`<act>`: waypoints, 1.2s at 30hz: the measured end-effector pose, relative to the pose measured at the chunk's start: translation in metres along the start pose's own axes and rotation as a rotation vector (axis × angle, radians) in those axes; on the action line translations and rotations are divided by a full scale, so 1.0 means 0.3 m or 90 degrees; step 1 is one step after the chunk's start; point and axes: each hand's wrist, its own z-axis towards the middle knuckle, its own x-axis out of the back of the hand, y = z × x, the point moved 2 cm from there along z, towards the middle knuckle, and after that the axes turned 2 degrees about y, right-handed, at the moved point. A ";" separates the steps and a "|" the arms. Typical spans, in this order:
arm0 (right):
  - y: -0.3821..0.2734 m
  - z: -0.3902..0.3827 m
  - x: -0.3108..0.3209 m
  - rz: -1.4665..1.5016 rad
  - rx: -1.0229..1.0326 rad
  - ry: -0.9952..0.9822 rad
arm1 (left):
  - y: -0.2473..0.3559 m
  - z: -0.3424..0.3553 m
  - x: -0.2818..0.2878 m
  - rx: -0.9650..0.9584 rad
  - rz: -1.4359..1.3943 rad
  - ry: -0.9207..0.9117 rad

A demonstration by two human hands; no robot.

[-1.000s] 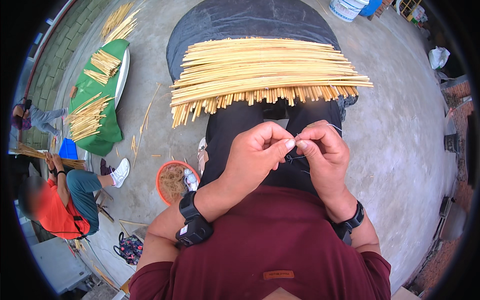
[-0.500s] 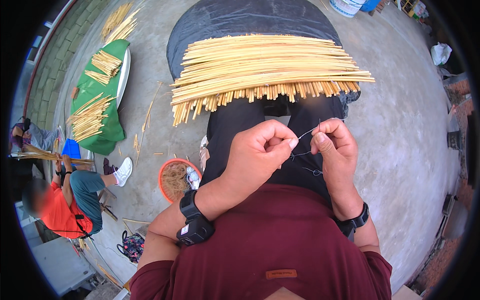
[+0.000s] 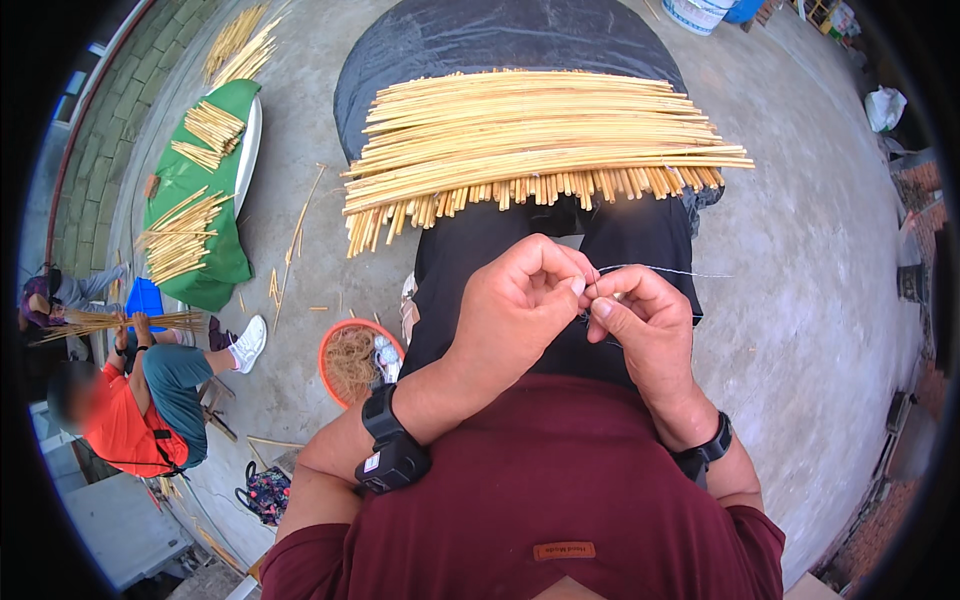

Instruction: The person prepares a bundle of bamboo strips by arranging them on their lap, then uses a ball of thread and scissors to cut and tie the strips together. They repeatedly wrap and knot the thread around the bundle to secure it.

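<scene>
My left hand (image 3: pixel 525 295) and my right hand (image 3: pixel 645 315) meet above my lap, both in a pinch. Between their fingertips stands a thin dark sliver that looks like a needle (image 3: pixel 597 284), apparently in the right hand's grip. The left thumb and forefinger close on thin thread, mostly hidden by the fingers. A pale length of the thread (image 3: pixel 685 272) runs out to the right over the right hand. Beyond my hands, a wide layer of straw-coloured stalks (image 3: pixel 540 120) lies on a round table covered in black plastic (image 3: pixel 500 35).
On the left, a green cloth (image 3: pixel 225 255) carries bundles of short stalks. An orange basin (image 3: pixel 325 365) by my left leg holds tangled fibre and balls of string. A person in orange (image 3: pixel 125 425) sits at the far left, holding long stalks. A white bucket (image 3: pixel 695 14) stands at the back.
My right hand has moved left against the left fingertips, bringing the needle-like sliver along. The thread stretched between my hands now trails out to the right.
</scene>
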 end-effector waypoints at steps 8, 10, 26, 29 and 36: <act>0.001 0.001 -0.001 0.015 0.009 -0.002 | -0.001 -0.001 0.001 0.014 0.013 -0.005; 0.002 0.002 0.001 0.020 0.013 -0.008 | -0.001 -0.001 0.001 0.018 0.006 -0.005; 0.013 -0.007 0.013 0.020 0.016 -0.030 | -0.010 -0.007 0.003 0.026 0.023 -0.009; 0.015 -0.008 0.013 0.023 0.019 -0.029 | -0.014 -0.007 0.005 0.027 0.021 -0.010; 0.016 -0.009 0.021 0.016 0.022 -0.033 | -0.029 -0.006 0.011 0.042 0.004 -0.016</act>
